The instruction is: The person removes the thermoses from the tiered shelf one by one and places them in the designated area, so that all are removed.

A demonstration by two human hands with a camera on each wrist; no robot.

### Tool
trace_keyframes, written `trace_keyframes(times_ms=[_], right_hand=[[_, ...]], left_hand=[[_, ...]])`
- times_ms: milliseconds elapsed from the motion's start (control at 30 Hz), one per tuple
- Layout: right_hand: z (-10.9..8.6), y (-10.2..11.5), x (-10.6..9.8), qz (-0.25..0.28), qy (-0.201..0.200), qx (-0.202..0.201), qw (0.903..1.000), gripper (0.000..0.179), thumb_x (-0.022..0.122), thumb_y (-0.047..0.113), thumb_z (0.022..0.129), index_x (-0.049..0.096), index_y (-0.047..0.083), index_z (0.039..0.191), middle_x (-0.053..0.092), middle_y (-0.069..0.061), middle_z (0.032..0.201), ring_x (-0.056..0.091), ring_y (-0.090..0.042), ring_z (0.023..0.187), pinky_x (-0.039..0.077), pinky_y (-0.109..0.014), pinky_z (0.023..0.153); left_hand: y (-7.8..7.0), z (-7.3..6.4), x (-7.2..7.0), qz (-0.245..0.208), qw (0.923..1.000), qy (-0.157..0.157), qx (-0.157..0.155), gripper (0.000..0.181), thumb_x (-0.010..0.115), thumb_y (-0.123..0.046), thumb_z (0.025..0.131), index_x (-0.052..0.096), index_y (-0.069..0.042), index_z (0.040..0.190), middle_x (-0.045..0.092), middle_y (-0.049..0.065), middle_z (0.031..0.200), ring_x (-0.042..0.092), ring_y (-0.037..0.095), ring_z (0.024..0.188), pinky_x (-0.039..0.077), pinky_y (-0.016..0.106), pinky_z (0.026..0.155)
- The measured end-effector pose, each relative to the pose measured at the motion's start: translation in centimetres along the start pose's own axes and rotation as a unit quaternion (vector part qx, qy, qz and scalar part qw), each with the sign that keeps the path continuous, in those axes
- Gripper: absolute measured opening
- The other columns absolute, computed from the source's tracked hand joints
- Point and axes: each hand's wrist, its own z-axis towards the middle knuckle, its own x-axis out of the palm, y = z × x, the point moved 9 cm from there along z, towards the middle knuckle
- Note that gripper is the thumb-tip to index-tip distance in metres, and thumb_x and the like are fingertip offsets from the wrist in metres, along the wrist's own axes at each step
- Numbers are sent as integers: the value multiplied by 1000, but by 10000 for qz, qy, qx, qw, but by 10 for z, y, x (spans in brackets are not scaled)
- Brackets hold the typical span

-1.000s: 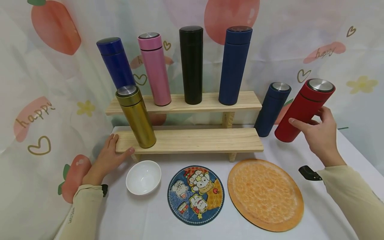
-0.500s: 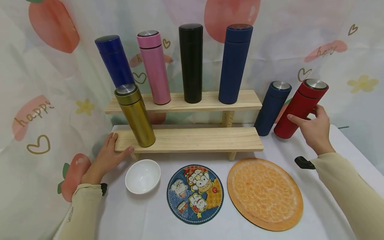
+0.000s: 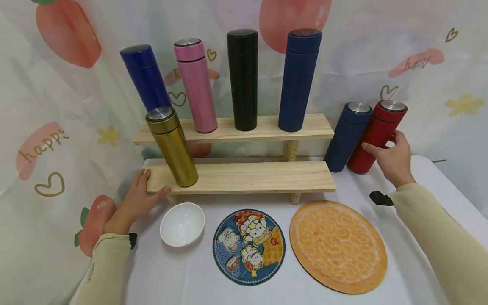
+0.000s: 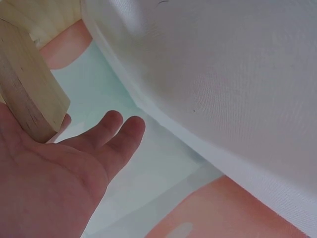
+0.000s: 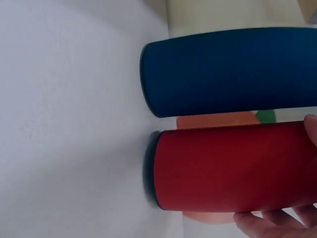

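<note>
At the right, my right hand [image 3: 394, 159] grips a red thermos flask [image 3: 375, 137] with a steel-topped lid, thumb on the near side and fingers behind. The red flask stands close beside a dark blue flask [image 3: 347, 137]. In the right wrist view a narrow gap separates the red flask [image 5: 233, 168] from the blue flask [image 5: 228, 72]; whether the red base touches the tabletop I cannot tell. My left hand [image 3: 131, 203] rests against the left end of the lower wooden shelf [image 3: 259, 178], thumb along its front edge. Two fingers [image 4: 121, 144] stretch out free in the left wrist view.
A gold flask [image 3: 173, 148] stands on the lower shelf. Blue [image 3: 146, 78], pink [image 3: 196, 87], black [image 3: 243, 80] and navy [image 3: 300, 80] flasks line the upper shelf [image 3: 263, 127]. In front lie a white bowl [image 3: 182, 224], a cartoon mat [image 3: 249, 247] and an orange mat [image 3: 338, 247].
My right hand has carried the red flask leftward and slightly back, from a spot apart to one close beside the dark blue flask. My left hand has stayed at the shelf end.
</note>
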Motion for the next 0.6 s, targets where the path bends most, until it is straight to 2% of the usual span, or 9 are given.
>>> trace_keyframes(times_ms=[233,467,600], right_hand=[[5,-6,8,103,125,-100,9998,84,70,35,103,27,4,167,36,-22,166,43,-26,138,44,-37,113],[7,-12,13,234,413,-141,9988,84,65,38,106,20,11,171,28,-19,172,37,-44,153,40,-49,120],[5,-16,16,391,503,-125,9979,84,64,40,107,17,17,173,24,-15,175,30,-47,156,36,-53,121]], left_hand=[[-1,0,0,-18,10000,23,-8,110,63,-61,102,8,9,167,4,35,172,17,60,153,21,71,122],[-1,0,1,-75,9999,68,-19,110,63,-60,102,7,9,167,2,34,172,15,58,155,20,70,122],[1,0,1,-67,9999,80,-61,111,63,-61,102,6,9,167,2,34,172,15,58,154,20,71,122]])
